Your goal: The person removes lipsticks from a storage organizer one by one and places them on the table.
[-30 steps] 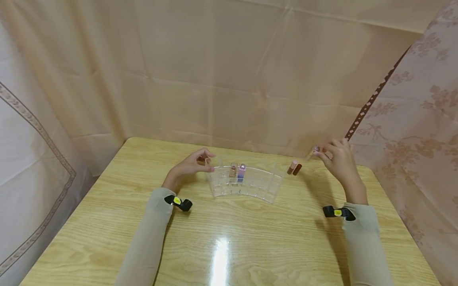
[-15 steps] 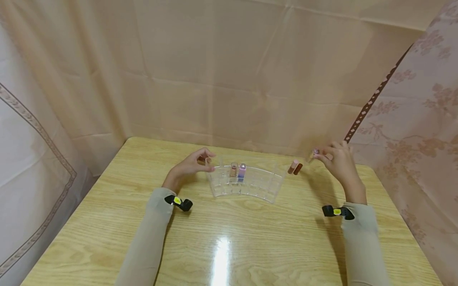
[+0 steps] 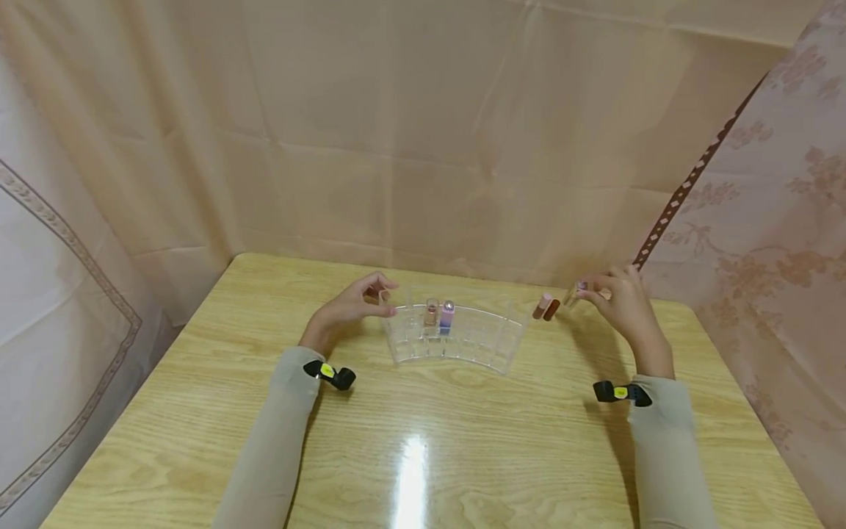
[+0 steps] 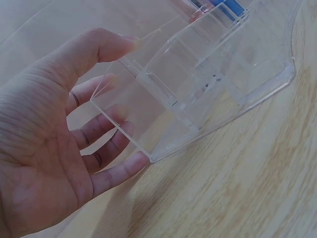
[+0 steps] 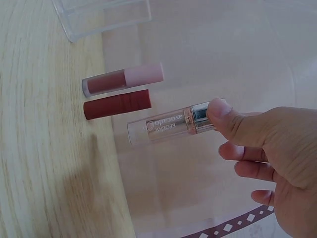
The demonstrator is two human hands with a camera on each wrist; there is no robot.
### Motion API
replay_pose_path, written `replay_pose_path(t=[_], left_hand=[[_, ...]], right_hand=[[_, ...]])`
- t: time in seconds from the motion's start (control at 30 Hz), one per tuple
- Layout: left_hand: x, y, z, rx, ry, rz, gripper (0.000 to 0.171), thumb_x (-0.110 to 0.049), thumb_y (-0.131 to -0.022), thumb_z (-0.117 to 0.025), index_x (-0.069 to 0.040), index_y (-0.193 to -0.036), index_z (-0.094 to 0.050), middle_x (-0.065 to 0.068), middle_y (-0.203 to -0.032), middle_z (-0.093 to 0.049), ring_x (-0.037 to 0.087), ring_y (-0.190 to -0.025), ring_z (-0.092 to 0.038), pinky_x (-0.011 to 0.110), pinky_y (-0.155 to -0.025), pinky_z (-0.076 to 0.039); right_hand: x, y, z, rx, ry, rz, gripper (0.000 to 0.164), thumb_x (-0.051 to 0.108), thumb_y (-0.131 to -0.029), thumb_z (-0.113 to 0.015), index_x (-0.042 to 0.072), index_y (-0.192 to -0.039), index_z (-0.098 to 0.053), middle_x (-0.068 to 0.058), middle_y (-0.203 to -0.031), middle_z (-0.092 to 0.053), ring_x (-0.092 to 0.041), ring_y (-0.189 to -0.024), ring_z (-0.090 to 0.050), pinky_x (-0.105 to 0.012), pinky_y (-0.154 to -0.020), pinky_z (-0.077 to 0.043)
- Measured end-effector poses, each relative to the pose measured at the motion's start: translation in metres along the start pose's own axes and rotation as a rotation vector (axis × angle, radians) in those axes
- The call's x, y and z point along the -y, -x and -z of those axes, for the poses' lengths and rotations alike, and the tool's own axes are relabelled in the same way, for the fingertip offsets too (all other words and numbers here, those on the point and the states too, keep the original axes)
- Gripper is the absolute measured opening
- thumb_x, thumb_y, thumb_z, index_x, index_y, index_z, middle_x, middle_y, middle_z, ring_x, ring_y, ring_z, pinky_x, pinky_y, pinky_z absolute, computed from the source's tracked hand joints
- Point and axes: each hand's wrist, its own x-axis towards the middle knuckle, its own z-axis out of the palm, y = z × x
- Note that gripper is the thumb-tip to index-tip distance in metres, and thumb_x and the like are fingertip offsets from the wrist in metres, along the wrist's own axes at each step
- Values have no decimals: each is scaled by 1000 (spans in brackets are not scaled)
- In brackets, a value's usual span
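Note:
My left hand holds the left end of a clear, curved cosmetics organizer, thumb on one face of its end wall and fingers behind, as the left wrist view shows. Inside stand a clear tube with a brownish middle and a pink-to-blue lipstick. Over at the far right, my right hand pinches a clear lip gloss tube by its shiny cap, between thumb and fingers. Beside it stand a pink-capped lip gloss and a dark red tube, close together.
The wooden table reaches back to a beige curtain. A floral cloth hangs along the right side and a pale cloth on the left. Black wrist cameras sit on both sleeves.
My right hand has come down slightly and a little leftward with the clear tube, closer to the two standing tubes. My left hand and the organizer have stayed put.

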Motion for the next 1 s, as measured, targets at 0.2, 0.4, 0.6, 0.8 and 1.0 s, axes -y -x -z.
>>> replay_pose_path(t=[0.2,0.4,0.6,0.8,1.0], left_hand=[[0,-1,1,2,9,-16,44,-5,-90,-75,5,-128,-54,24,-110,-53,24,-99,-51,37,-93,-40],[1,-1,1,7,8,-19,45,-4,-90,-74,7,-129,-54,25,-110,-53,24,-98,-51,38,-93,-40],[1,0,1,5,-7,-4,45,-6,-91,-75,6,-129,-54,26,-114,-53,26,-102,-50,39,-95,-40],[0,0,0,3,0,-6,46,-5,-90,-75,6,-129,-54,27,-114,-53,27,-102,-50,39,-95,-40],[0,0,0,7,9,-22,46,-3,-90,-74,7,-130,-53,27,-112,-53,23,-99,-51,37,-94,-41]], right_hand=[[-3,-1,-3,16,0,-9,17,11,-84,-81,-1,-94,-76,-21,-93,-63,-39,-100,-44,-55,-85,-28],[-8,0,-7,42,1,-15,23,12,-85,-81,0,-104,-77,-18,-89,-62,-35,-95,-43,-47,-80,-27],[-11,2,-11,59,-2,-6,26,13,-86,-80,2,-109,-77,-17,-88,-62,-32,-91,-43,-42,-77,-28],[-11,2,-15,69,9,9,26,13,-85,-81,3,-108,-77,-18,-87,-62,-34,-91,-44,-45,-78,-28],[-11,2,-17,94,11,-7,27,15,-86,-81,1,-109,-77,-19,-89,-62,-37,-97,-45,-51,-81,-30]])
